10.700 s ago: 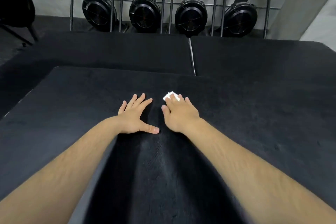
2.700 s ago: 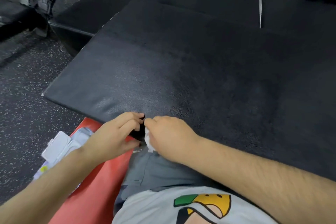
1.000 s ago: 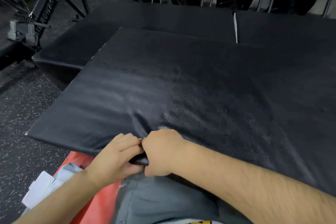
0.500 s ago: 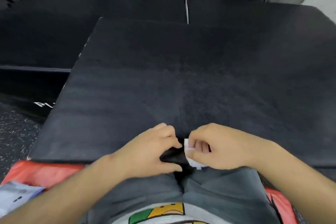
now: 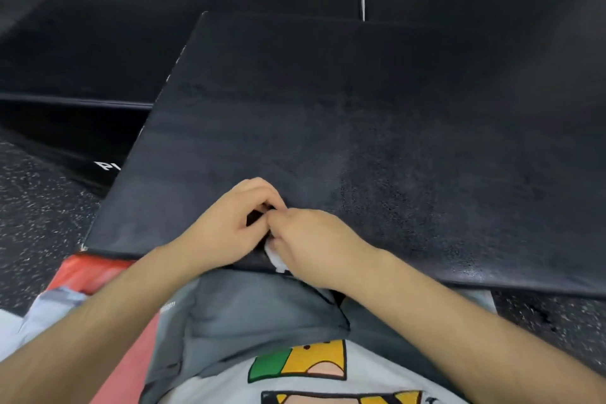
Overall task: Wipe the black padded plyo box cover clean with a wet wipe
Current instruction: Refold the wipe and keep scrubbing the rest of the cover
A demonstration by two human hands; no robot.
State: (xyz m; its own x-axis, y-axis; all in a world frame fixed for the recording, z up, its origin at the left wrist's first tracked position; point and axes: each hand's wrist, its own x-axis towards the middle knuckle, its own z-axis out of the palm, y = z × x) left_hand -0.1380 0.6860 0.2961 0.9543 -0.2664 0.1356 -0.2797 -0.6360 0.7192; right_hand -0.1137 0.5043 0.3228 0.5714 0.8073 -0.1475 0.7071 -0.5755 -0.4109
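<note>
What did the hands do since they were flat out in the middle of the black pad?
Both hands came back to the near edge of the black cover. The right hand now grips the wipe in curled fingers instead of pressing it flat; the left hand curled up and touches the right hand's fingertips. The cover stayed put.

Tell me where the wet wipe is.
Head view, low centre: the wet wipe pokes out beneath the right hand, at the near edge of the black cover, beside the left hand.
</note>
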